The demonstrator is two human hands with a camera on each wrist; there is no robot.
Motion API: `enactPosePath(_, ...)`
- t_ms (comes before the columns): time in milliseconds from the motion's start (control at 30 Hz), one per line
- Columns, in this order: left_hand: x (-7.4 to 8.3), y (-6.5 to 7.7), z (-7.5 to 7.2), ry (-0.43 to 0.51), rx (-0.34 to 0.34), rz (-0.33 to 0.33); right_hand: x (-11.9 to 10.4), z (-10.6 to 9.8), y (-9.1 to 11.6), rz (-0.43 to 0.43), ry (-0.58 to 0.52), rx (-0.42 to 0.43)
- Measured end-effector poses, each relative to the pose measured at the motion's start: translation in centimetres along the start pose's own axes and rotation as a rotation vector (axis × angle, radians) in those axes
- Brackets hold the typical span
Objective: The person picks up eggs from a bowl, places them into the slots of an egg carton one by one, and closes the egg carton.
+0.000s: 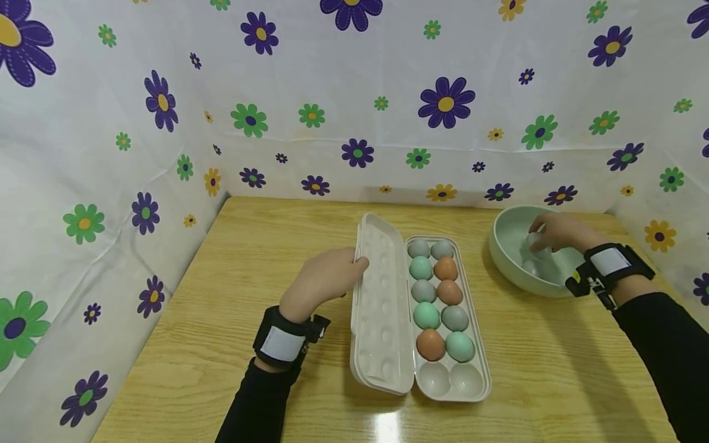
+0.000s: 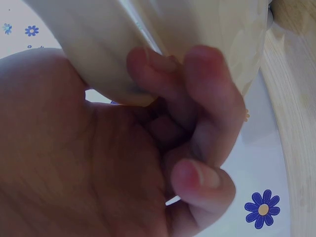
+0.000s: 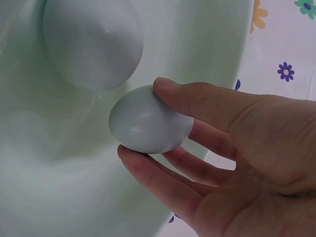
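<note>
Nearest, the left hand (image 1: 320, 280) reaches forward, gripping the raised lid (image 1: 381, 314) of a carton (image 1: 483, 372) holding ten eggs (image 1: 450, 292): four grey, three green, three brown. Farther off, the right hand (image 1: 562, 231), fingers down inside a single bowl (image 1: 503, 266), pinches one pale egg (image 3: 145, 122) beside another (image 3: 94, 47).

A white cloth (image 1: 310, 67) printed with purple, green and yellow-orange flowers fills the top and both sides of the head view. A big purple flower (image 1: 10, 31) is cut off at the upper left; a green flower (image 1: 15, 326) sits at the lower left edge. Below spreads a light wood-grain table (image 1: 221, 295), a bright glare (image 1: 386, 424) at bottom centre.
</note>
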State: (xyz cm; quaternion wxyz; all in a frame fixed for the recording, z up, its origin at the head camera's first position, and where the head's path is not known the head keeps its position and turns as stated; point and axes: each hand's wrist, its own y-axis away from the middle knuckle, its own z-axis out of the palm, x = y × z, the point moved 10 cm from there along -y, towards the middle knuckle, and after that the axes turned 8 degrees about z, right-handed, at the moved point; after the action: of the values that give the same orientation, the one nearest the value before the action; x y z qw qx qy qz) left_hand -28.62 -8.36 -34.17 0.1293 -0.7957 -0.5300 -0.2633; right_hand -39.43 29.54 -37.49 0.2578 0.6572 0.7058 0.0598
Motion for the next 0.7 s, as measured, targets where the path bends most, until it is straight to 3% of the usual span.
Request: enactPosePath(700,-0.09,-0.02,0.12,0.001,-0.003,-0.003,-0.72,-0.69,0.85,-0.024,0.0,0.073)
